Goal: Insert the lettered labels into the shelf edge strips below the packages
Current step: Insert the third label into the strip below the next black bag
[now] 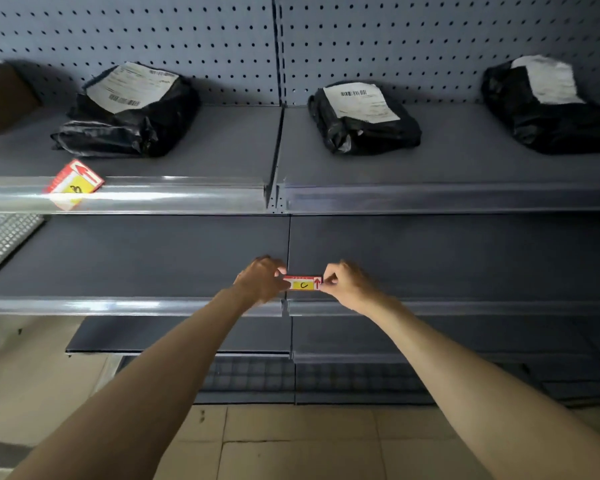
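A small red-and-yellow label marked "C" point(303, 283) was held level between both hands, pinched at its left end by the fingers of the left hand point(261, 279) and at its right end by the fingers of the right hand point(343, 284). A red arrow was printed at its right end. The label was held in front of the middle shelf point(136, 265), just above that shelf's clear edge strip point(118, 305) and close to the upright seam between the two bays; it was not seated in any strip. On the upper shelf point(222, 150), three black wrapped packages point(132, 116) point(362, 119) point(548, 105) with white paper slips were noted, with a brown box point(4, 97) at the far left. A second label marked "B" point(73, 185) was seen lying tilted across the upper edge strip point(170, 195), below the leftmost package.
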`<move>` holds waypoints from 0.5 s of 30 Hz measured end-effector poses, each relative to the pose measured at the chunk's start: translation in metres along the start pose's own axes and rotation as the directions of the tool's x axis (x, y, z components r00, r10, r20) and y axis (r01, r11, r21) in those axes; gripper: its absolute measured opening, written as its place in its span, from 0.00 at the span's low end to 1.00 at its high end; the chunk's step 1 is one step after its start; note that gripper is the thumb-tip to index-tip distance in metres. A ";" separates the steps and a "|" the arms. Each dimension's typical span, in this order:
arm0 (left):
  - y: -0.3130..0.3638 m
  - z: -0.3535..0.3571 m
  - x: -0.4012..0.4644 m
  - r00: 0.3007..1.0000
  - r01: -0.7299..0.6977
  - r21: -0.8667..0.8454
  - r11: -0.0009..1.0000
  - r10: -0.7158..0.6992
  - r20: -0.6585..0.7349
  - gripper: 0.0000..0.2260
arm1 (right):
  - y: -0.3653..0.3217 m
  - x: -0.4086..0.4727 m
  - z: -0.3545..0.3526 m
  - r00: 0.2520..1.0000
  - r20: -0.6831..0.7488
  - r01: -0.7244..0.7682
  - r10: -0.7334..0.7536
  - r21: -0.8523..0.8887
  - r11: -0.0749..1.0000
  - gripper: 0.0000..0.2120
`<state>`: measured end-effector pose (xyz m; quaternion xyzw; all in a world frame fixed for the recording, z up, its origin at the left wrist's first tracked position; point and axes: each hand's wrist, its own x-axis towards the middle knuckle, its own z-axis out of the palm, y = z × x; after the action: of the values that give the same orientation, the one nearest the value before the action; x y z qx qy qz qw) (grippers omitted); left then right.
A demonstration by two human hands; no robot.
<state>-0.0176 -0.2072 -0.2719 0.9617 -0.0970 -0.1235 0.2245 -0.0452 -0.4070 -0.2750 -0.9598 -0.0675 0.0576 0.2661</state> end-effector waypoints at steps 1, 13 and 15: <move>-0.004 0.008 0.009 1.000 0.005 0.005 1.000 -0.005 0.020 0.15 | 0.007 0.009 0.009 1.000 0.006 0.005 -0.005 0.004 1.000 0.08; -0.034 0.035 0.058 1.000 -0.002 0.045 0.999 0.001 0.017 0.18 | 0.045 0.067 0.056 0.996 0.066 -0.074 0.067 0.120 0.990 0.17; -0.032 0.035 0.058 1.000 0.012 -0.029 1.000 -0.012 0.010 0.14 | 0.042 0.065 0.055 0.997 0.030 -0.069 0.065 0.165 0.984 0.15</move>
<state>0.0317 -0.2070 -0.3277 0.9584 -0.0906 -0.1308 0.2370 0.0150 -0.4045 -0.3489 -0.9353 -0.0336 0.0838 0.3422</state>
